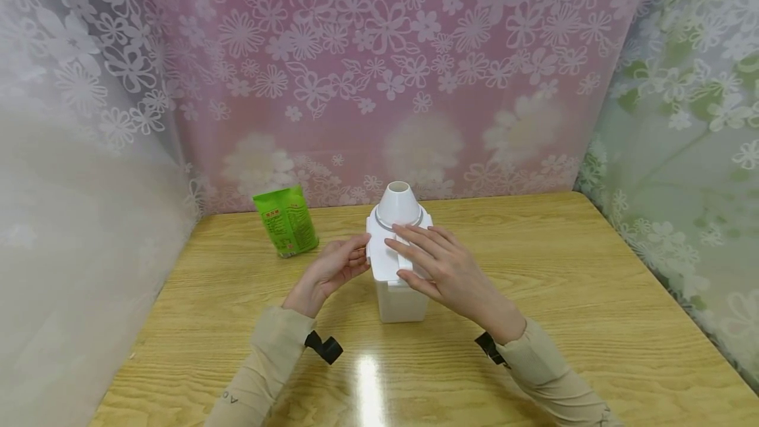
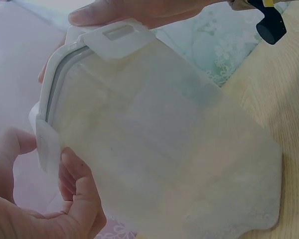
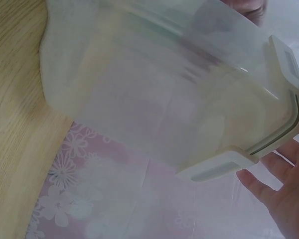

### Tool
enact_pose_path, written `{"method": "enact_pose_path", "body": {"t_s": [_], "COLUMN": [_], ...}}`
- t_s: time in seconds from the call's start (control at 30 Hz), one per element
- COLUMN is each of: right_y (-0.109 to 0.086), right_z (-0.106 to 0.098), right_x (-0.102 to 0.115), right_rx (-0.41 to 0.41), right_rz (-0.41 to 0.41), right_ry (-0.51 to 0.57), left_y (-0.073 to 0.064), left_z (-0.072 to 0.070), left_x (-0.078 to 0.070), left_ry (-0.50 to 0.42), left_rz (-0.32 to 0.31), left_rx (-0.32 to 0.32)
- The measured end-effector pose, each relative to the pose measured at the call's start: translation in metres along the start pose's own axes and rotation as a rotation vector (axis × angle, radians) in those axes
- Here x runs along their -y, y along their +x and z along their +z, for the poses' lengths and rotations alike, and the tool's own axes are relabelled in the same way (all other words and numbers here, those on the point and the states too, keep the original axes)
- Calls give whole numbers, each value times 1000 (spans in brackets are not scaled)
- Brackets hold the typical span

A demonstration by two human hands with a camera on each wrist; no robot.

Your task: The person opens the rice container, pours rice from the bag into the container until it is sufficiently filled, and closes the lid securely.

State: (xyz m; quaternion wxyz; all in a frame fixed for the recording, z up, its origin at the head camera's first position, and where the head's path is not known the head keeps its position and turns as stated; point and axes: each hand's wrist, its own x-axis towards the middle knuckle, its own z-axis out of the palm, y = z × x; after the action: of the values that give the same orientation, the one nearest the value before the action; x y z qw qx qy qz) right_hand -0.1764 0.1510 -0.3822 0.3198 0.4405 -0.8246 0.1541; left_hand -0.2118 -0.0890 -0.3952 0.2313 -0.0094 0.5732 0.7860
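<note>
A translucent white storage container (image 1: pixel 403 304) stands upright on the table, seen from its sides in both wrist views. Its white lid (image 1: pixel 382 257) bears a cone-shaped spout cap (image 1: pixel 399 206) at the far end and has clips round its rim. With thumb and index finger, my left hand (image 1: pixel 335 265) pinches the clip (image 2: pixel 49 149) on the left side. My right hand (image 1: pixel 447 267) lies over the lid, its fingers spread and fairly straight across the handle and the right part. In the right wrist view, fingers (image 3: pixel 256 186) show behind the lid's edge beside another clip (image 3: pixel 217 167).
A green printed pouch (image 1: pixel 287 223) stands left of the container, beyond my left hand. The wooden table (image 1: pixel 569 295) ends at a pink floral curtain (image 1: pixel 332 84) behind, with pale patterned curtains at both sides. Black straps hang at both wrists.
</note>
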Motion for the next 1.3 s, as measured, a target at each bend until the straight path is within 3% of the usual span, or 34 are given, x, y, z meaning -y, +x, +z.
{"method": "enact_pose_path", "body": {"t_s": [0.77,1.0,1.3], "right_y": [-1,0,0], "right_z": [0,0,0], "right_x": [0,0,0], "right_rx": [9,0,3], "right_rz": [4,-6,1], "right_ry": [7,11,16], "left_y": [8,5,2], "left_z": [-6,-3,-6], "left_x": [5,3,1], "left_ry": [32,15,65], "left_rz": [7,8,4], "left_rx": [26,-29,27]}}
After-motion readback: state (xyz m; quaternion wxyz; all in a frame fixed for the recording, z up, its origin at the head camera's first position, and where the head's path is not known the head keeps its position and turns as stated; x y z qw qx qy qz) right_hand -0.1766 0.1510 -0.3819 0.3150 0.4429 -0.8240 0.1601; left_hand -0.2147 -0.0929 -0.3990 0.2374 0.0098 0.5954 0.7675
